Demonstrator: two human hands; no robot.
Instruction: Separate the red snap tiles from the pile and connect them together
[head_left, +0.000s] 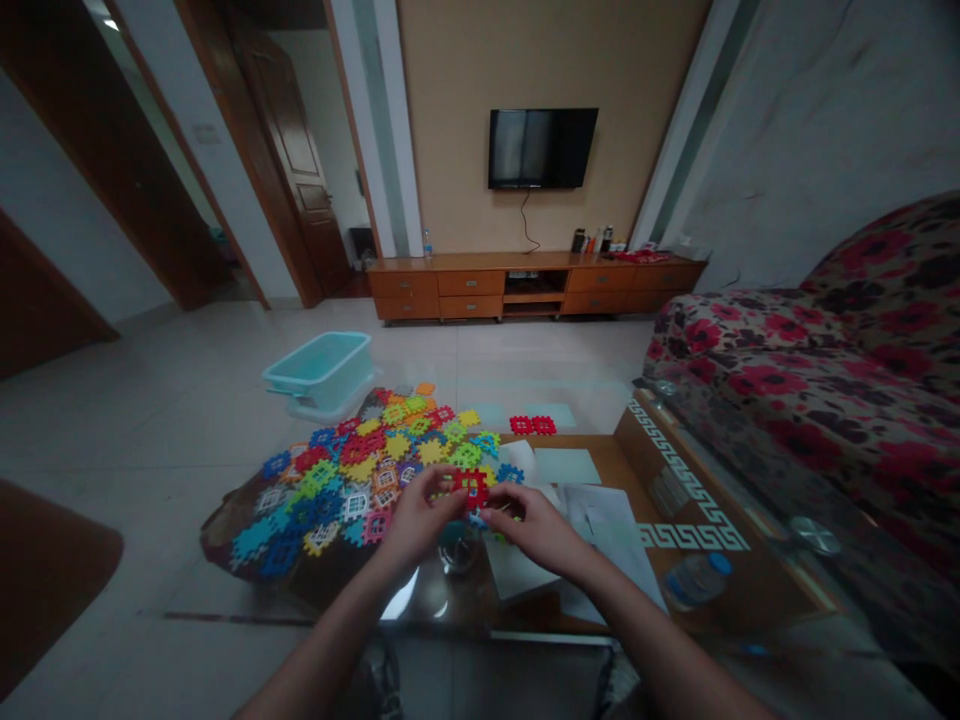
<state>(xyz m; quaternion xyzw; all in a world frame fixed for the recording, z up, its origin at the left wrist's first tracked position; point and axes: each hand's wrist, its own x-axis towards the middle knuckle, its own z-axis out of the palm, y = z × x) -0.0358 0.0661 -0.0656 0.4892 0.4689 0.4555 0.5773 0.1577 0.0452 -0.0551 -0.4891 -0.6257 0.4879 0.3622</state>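
A red interlocking plastic tile (471,486) with a cut-out middle is held up over the glass table. My left hand (424,510) is closed on its left edge, thumb and fingers pinching it. At the tile's right edge, the fingers of my right hand (529,515) are curled and closed against it. Left of my hands lies a heap of many-coloured notched tiles (358,470) on a dark sheet. Two joined red tiles (532,425) rest apart from the heap, farther back on the glass.
White papers (611,530) lie at the right of the table, near a plastic bottle (699,580) with a blue cap. A turquoise bin (322,365) stands behind the heap. A flowered sofa (780,350) borders the right side. A low TV cabinet (472,285) is against the wall.
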